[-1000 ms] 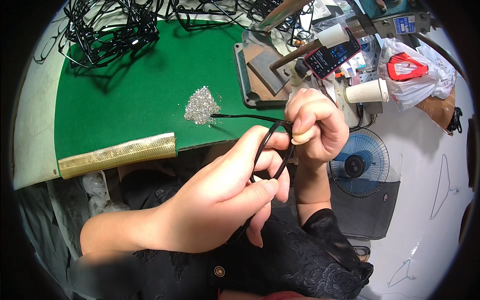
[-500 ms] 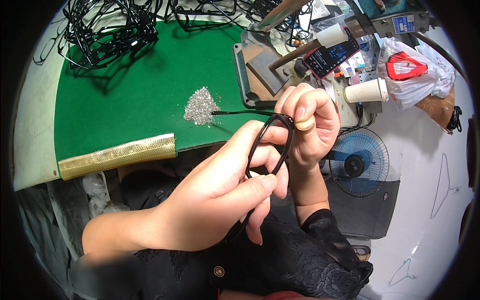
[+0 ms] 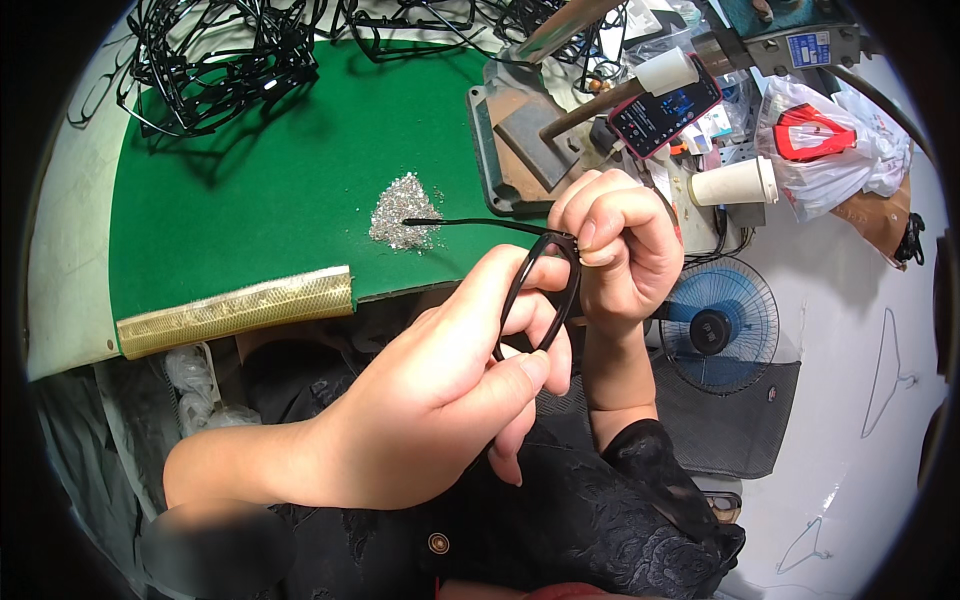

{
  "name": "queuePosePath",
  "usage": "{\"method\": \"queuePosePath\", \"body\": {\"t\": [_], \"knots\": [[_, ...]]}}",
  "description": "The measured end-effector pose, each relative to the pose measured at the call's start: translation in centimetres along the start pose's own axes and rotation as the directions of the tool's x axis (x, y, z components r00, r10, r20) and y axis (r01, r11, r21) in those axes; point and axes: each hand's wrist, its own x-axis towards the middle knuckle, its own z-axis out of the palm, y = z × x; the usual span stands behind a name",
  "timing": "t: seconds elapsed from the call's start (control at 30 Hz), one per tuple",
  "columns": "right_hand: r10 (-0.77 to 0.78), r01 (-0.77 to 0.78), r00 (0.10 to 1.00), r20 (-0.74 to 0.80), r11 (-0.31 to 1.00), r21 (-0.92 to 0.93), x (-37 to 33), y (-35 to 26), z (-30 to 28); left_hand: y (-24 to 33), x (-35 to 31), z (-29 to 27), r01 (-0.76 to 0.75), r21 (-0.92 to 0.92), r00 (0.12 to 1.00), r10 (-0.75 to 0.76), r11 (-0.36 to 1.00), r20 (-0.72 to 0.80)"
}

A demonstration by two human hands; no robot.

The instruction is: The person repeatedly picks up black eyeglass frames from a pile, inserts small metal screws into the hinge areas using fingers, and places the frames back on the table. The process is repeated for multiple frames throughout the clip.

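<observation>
A black eyeglass frame (image 3: 507,308) is held in front of me, with one thin temple arm stretching left over the green mat. My left hand (image 3: 430,385) is closed around its rim, thumb and fingers on the near part. At the hinge corner, my right hand (image 3: 622,245) pinches with thumb and forefinger; whether something tiny sits between those fingertips is too small to tell. Below the temple's tip lies a heap of small shiny metal bits (image 3: 402,200), which look like tiny screws.
Tangled black eyeglass frames (image 3: 215,70) pile up at the back left of the green mat (image 3: 270,200). A metal stand (image 3: 535,140), a phone (image 3: 665,110) and a white paper cup (image 3: 732,182) are at the back right. A gold patterned strip (image 3: 235,310) lines the near edge; a blue fan (image 3: 718,325) stands lower right.
The eyeglass frame has turned slightly and its temple tip has shifted left over the heap. My right fingertips have tightened at the hinge corner; my left hand keeps its hold.
</observation>
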Motion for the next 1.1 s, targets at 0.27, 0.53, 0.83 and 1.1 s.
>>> {"method": "queuePosePath", "body": {"t": [0.27, 0.53, 0.83, 1.1], "knots": [[0.058, -0.057, 0.998, -0.014, 0.994, 0.096, -0.08, 0.03, 0.03, 0.32, 0.04, 0.08, 0.018, -0.116, 1.0, -0.018, 0.993, 0.001], [0.098, -0.084, 0.994, -0.055, 0.974, 0.209, -0.35, 0.34, 0.25, 0.34, -0.04, 0.13, 0.006, -0.086, 1.0, -0.008, 0.996, -0.017], [0.143, -0.14, 0.99, -0.008, 0.974, 0.177, -0.12, -0.23, -0.23, 0.06, -0.03, 0.14, -0.006, 0.064, 0.999, 0.009, 0.998, -0.041], [0.175, -0.17, 0.985, -0.004, 0.962, 0.214, -0.09, -0.48, -0.49, 0.28, 0.01, 0.06, 0.004, 0.052, 0.999, -0.002, 0.999, -0.035]]}}
